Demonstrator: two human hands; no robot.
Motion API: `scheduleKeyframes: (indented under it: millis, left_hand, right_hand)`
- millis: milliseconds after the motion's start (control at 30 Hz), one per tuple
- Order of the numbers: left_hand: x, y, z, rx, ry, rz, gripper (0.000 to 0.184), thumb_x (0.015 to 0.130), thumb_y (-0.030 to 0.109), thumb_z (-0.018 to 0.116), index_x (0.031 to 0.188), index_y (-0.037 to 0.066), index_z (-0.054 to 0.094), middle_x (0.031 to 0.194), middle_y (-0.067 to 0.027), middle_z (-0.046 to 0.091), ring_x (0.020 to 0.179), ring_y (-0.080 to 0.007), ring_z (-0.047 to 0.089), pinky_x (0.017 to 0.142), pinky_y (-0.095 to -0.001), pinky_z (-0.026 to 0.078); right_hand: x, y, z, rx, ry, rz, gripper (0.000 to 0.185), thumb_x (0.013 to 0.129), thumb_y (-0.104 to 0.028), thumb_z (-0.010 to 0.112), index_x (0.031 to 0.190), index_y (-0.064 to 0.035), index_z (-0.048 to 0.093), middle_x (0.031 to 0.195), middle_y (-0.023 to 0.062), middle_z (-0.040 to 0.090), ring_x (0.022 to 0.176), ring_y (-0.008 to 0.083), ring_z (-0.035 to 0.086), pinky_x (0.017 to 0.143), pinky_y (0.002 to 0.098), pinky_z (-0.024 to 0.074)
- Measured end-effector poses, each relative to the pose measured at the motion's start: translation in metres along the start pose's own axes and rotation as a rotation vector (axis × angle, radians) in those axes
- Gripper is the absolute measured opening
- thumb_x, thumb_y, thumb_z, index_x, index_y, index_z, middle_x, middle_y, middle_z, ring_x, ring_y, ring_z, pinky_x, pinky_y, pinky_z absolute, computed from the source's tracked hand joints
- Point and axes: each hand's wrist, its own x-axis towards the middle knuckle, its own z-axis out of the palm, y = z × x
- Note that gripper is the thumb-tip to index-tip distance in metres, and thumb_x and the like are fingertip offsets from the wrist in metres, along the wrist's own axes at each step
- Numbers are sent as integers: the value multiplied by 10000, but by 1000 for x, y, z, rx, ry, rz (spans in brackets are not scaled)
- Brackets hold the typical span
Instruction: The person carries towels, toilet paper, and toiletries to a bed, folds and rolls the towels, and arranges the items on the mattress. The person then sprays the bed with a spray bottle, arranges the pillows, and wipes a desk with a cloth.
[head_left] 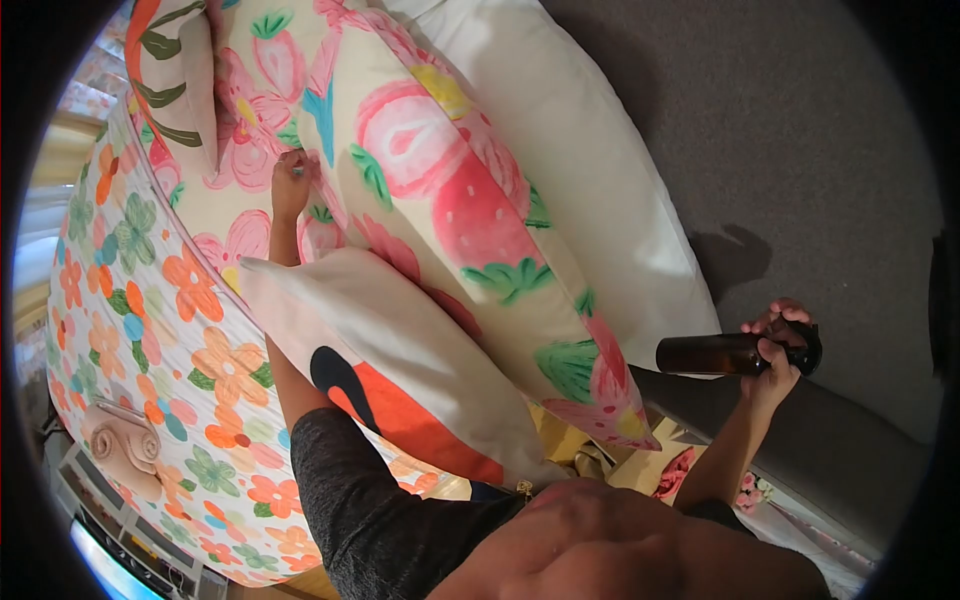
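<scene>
My left hand (pixel 291 184) is closed at the edge of a large strawberry-print pillow (pixel 430 165), fingers pinched against its pink border. Below that arm leans a white pillow (pixel 390 310) with an orange and black design. On the right side, my right hand (pixel 772 375) is wrapped around the neck of a dark brown bottle (pixel 712 354) with a black top. The bottle lies sideways in view, its base pointing left toward the pillows. Part of its black top is hidden by my fingers.
A floral bedsheet (pixel 225 365) covers the bed at left, with a rolled beige towel (pixel 125 445) on it. Behind the strawberry pillow stands a plain white pillow (pixel 560 130) against a grey headboard or wall (pixel 790 130). Another leaf-patterned pillow (pixel 178 80) sits at upper left.
</scene>
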Motion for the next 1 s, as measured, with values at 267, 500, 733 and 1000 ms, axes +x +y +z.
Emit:
scheduleKeyframes:
  millis: [267, 500, 733, 1000]
  left_hand:
    - [-14, -5, 6, 141, 162, -138, 269, 761, 127, 614, 977, -28, 571, 896, -162, 588, 814, -270, 582, 735, -352, 456]
    - [-14, -1, 8, 235, -21, -187, 176, 748, 143, 626, 859, 5, 625, 781, -132, 632, 713, -260, 615, 670, -345, 474]
    - [-23, -21, 5, 316, 120, -203, 169, 768, 175, 598, 843, 28, 633, 772, -131, 651, 698, -274, 632, 647, -357, 481]
    - [-176, -50, -39, -781, 513, -306, 269, 889, 221, 502, 1025, -5, 558, 976, -136, 580, 849, -196, 563, 716, -331, 465]
  right_hand:
    - [-1, -2, 1, 10, 15, -30, 419, 586, 39, 565, 996, -22, 502, 993, 111, 503, 717, 167, 526, 651, 330, 535]
    - [-12, -10, -5, 3, 10, -53, 411, 591, 47, 567, 993, -10, 499, 991, 126, 503, 713, 170, 533, 642, 311, 541]
    - [-22, -8, -10, -3, -5, -8, 418, 607, 30, 597, 1007, -17, 482, 1014, 126, 482, 742, 176, 540, 656, 323, 537]
    - [-51, -35, 19, 0, -287, -117, 117, 626, -55, 629, 710, -30, 551, 768, 121, 557, 761, 220, 565, 802, 450, 489]
